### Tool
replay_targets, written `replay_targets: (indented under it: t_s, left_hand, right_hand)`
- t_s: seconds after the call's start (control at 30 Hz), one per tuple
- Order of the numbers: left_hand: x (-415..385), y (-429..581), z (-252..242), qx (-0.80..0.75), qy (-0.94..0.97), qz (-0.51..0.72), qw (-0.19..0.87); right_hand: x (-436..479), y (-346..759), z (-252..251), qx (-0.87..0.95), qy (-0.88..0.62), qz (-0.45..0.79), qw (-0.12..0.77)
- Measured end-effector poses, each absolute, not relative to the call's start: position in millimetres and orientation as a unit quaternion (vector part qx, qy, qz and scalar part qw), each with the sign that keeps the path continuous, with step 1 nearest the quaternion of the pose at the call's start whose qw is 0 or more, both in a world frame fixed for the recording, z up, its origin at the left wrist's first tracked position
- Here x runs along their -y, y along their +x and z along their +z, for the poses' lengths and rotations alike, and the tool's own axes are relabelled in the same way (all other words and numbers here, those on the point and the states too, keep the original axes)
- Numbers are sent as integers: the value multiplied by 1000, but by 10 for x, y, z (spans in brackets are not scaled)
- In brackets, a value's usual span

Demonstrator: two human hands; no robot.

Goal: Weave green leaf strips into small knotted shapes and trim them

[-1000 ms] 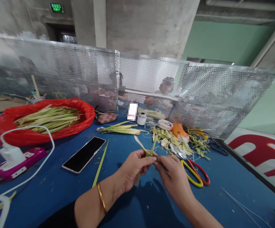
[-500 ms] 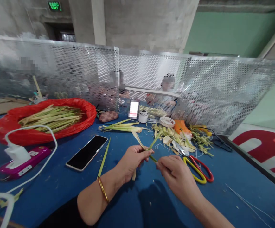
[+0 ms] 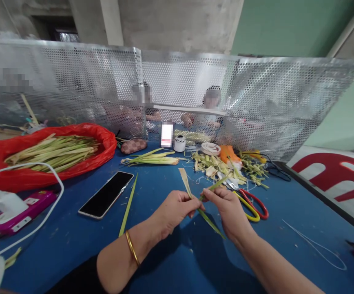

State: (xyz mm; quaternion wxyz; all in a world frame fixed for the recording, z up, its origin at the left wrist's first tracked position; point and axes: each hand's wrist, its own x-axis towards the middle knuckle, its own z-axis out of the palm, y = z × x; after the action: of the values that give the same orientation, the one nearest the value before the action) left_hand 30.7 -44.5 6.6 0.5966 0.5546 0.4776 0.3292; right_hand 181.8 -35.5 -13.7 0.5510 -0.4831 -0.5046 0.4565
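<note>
My left hand [image 3: 178,207] pinches crossed plant leaf strips above the blue table. A pale, dry leaf strip [image 3: 184,179] sticks up from its fingers, and a green leaf strip [image 3: 211,223] slants down toward me. My right hand [image 3: 226,206], close beside it, is closed on another green stretch of leaf [image 3: 218,183] that points up to the right. Fingertips hide the crossing itself. Just past my right hand lie scissors [image 3: 252,204] with one red and one yellow handle. A single long green leaf [image 3: 128,206] rests left of my left hand.
A red plastic bag [image 3: 50,153] full of leaf strips stands at left, near a phone [image 3: 106,195] and a purple power strip [image 3: 19,212] with white cable. Leaf scraps [image 3: 216,167] are heaped behind the scissors. A perforated metal screen [image 3: 177,81] closes the back; people sit beyond it.
My right hand has moved up and regripped, from the lower end of the green strip to its upper part. The strip's lower end now hangs free. The view has shifted slightly.
</note>
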Motion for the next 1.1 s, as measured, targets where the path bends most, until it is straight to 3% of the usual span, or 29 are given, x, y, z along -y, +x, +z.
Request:
replay_targets:
  t_s: [0.13,0.27,0.33,0.47,0.57,0.63,0.83,1.1]
  left_hand:
    - [459,312,73,-485,560,317,592]
    - [499,320,111,-473,573,291,603]
    - [513,331,107,-458,586,283,606]
    - [517,362,37,-443,608,271,601]
    - [516,378,-16,-435,589,268,626]
    - [516,377,-28,-432,572,263,645]
    - [529,356,27,-424,559,233,673]
    - [565,408,-29,-425,553,245,673]
  right_hand:
    - [277,1887,-193,563,-510,390,520]
    - [235,2009,-100,633,-550,127,530]
    - [272,2016,-25,700,-515,68,489]
    - [397,1904,33,754,-472,254,380]
    - [452,1821,4,657,-486,419,396]
    - [461,1799,-13,619,-478,457,423]
    - [451,1798,-35,644,-453,364,497]
    - [460,1755,-114,686,-442,319,482]
